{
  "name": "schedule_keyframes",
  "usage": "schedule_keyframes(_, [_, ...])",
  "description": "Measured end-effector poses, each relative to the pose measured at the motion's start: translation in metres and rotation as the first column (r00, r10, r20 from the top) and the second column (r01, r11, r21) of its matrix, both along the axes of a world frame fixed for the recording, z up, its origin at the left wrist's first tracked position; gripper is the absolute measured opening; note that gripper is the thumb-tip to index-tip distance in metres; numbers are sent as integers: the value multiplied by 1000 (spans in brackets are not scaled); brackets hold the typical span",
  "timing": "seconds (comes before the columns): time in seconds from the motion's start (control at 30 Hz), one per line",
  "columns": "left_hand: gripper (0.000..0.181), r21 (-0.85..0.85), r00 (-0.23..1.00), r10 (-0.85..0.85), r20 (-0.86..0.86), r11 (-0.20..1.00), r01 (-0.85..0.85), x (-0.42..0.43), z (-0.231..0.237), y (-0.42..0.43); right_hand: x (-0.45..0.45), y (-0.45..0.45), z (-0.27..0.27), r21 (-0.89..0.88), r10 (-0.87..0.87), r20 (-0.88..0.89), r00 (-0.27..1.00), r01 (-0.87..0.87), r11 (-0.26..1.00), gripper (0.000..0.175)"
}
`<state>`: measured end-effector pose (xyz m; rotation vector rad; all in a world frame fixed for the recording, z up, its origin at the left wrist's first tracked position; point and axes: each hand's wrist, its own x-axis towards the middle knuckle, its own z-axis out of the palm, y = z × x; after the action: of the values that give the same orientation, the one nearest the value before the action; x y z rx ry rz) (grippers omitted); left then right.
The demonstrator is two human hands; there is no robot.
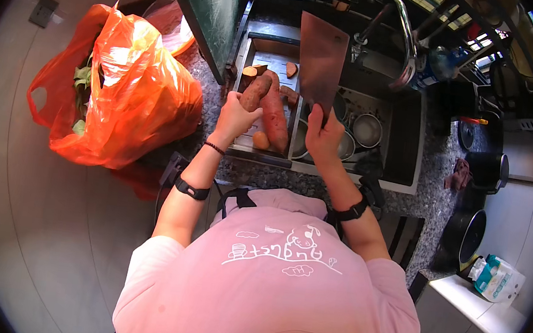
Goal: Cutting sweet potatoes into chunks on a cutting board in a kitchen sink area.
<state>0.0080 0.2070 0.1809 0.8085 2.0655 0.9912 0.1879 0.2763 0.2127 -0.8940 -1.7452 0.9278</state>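
Observation:
My left hand (pixel 236 118) grips a brownish sweet potato (pixel 256 92) over a metal drain tray (pixel 270 64) set across the left of the sink. In my right hand (pixel 323 136) is a cleaver (pixel 321 57), its broad blade raised upright and apart from the sweet potato. A longer reddish sweet potato (pixel 275 114) lies in the tray just right of my left hand. Around it are cut sweet potato pieces: one (pixel 250 71) at the upper left, one (pixel 291 69) at the upper right and a round one (pixel 261 140) near the front.
An orange plastic bag (pixel 143 90) with leafy greens bulges at the left, near an upright green cutting board (pixel 209 19). Metal bowls (pixel 367 130) sit in the sink (pixel 404 142) below the curved faucet (pixel 409 40). Dark pots (pixel 483 170) line the right counter.

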Motion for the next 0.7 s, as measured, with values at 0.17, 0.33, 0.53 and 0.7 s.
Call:
schedule_keyframes(0.17, [51,-6,999,-31,-44,1000,31,4,-30,13,-5,3,-62,-123,181,543,820,-136,983,18])
schedule_keyframes(0.33, [32,49,906,62,418,995,-90,-5,-33,12,-12,25,-67,-580,294,300,908,-71,812,31])
schedule_keyframes(0.53, [19,131,666,0,746,980,-147,-19,-12,20,-3,33,-66,-243,192,340,920,-111,964,31])
schedule_keyframes(0.7, [36,79,580,-15,814,993,-85,-27,-19,11,-14,13,-17,-58,130,282,950,-118,991,20])
